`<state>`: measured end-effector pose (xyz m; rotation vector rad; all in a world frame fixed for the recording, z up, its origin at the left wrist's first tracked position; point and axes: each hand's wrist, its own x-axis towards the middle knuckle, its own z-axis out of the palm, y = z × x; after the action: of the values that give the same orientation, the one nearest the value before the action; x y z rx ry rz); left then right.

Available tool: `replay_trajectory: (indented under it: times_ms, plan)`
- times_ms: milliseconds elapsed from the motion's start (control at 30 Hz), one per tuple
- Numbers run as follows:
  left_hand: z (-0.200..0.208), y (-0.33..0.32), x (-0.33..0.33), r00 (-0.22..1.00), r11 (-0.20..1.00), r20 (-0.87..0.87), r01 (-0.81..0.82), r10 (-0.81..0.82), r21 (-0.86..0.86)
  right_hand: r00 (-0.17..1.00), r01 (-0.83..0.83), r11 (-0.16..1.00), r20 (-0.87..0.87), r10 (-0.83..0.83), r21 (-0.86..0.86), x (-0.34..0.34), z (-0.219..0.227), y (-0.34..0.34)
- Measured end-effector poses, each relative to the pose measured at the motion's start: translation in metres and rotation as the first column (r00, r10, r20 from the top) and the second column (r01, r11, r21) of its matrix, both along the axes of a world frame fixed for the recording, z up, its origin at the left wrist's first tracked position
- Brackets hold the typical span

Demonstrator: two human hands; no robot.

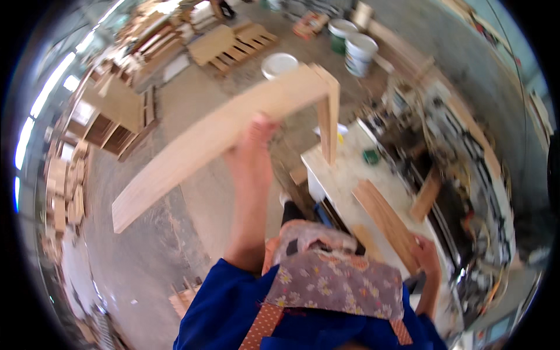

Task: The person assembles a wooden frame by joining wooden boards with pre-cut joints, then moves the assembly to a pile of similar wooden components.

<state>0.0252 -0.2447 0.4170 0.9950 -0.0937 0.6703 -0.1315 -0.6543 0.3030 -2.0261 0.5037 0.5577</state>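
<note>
Centre: board (216, 137), probably stiff and light, best held midway, gripped by left hand (252, 150); lower right: plank (388, 224) held by right hand (427, 256).

Long pale board (192, 157), aloft, brown board (385, 221)

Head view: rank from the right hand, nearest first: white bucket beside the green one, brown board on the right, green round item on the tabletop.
From the right hand:
1. Brown board: right at the hand, its near end by the fingers.
2. Green round item: farther forward, on the tabletop.
3. White bucket: farthest, beyond the table.
</note>
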Motion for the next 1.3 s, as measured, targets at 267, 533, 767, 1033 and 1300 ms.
replay_trajectory:
  times_ms: [267, 533, 767, 1033, 1300]
  plan:
    - [0.0, -0.026, -0.004, 0.959, 0.951, 0.017, 0.282, -0.282, -0.129, 0.854, -0.12, 0.759, 0.324, 0.408, -0.64, -0.001, -0.054, -0.023]
    - [0.0, -0.071, -0.02, 0.871, 0.875, -0.089, 0.477, -0.484, -0.09, 0.554, -0.185, 0.935, 0.818, -0.155, 0.303, 0.11, 0.14, 0.123]
    - [-0.001, -0.076, -0.035, 0.874, 0.887, -0.159, 0.458, -0.46, -0.049, 0.432, -0.188, 0.913, 0.865, -0.255, 0.363, 0.116, 0.133, 0.144]
    - [-0.002, -0.082, -0.034, 0.834, 0.855, -0.191, 0.511, -0.517, -0.082, 0.477, -0.161, 0.93, 0.851, -0.22, 0.331, 0.104, 0.134, 0.133]
    - [0.004, -0.063, -0.032, 0.739, 0.706, -0.018, 0.635, -0.673, -0.313, 0.8, -0.172, 0.984, 0.59, 0.109, 0.052, 0.09, 0.033, 0.062]
